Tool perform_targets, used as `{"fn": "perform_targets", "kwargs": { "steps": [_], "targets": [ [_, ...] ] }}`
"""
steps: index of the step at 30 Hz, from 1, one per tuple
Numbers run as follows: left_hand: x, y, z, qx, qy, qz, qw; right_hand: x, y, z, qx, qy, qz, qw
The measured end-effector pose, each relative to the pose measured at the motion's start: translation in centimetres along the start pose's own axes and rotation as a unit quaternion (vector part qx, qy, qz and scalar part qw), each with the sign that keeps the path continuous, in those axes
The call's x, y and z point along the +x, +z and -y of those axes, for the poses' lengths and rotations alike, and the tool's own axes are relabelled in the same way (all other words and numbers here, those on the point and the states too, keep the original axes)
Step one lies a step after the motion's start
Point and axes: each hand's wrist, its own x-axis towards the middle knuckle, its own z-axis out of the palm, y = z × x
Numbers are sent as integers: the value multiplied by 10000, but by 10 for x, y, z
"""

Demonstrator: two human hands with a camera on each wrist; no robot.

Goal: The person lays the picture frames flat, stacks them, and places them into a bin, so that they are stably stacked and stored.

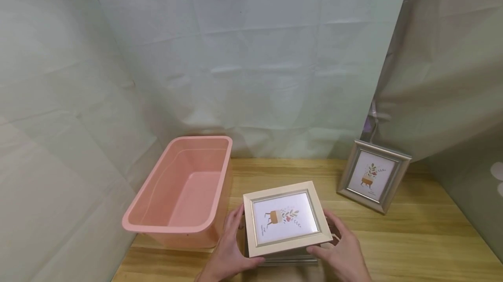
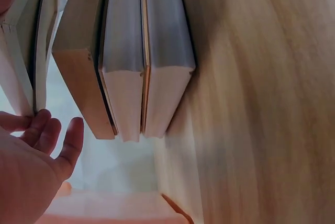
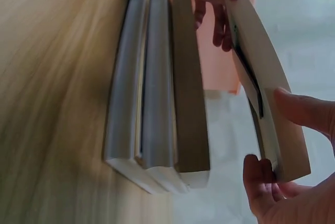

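A cream picture frame point(image 1: 280, 243) with a plant drawing faces up in both hands, tilted above a stack of frames. My left hand point(image 1: 228, 247) grips its left side, thumb along the near edge and fingers behind. At the right end my right hand point(image 1: 342, 251) pinches it, thumb on the near edge and fingertips underneath. Under it, in the left wrist view, the stack has a brown frame point(image 2: 78, 72) on top of two silver-grey frames point(image 2: 124, 51). A gap shows between the stack and the cream frame point(image 3: 267, 51) in the right wrist view.
A pink plastic bin point(image 1: 225, 177) stands left of the hands with nothing inside. At the right, a silver picture frame point(image 1: 393, 186) with a similar drawing stands leaning back on the wooden table point(image 1: 424, 234). Pale cloth point(image 1: 275, 77) hangs behind and at the sides.
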Motion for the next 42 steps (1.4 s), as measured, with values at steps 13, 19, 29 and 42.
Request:
{"fn": "perform_targets", "kwargs": {
  "steps": [13,19,29,42],
  "targets": [
    [4,1,8,179,-336,445,9983,8,9,-18,-560,-330,-44,9979],
    [3,2,11,183,-369,487,9980,10,13,-24,-751,-113,23,9971],
    [4,2,12,377,-489,537,9966,10,17,-30,-580,54,168,9982],
    [2,3,11,135,-526,478,9974,9,18,-30,-522,42,173,9985]
  ]
}}
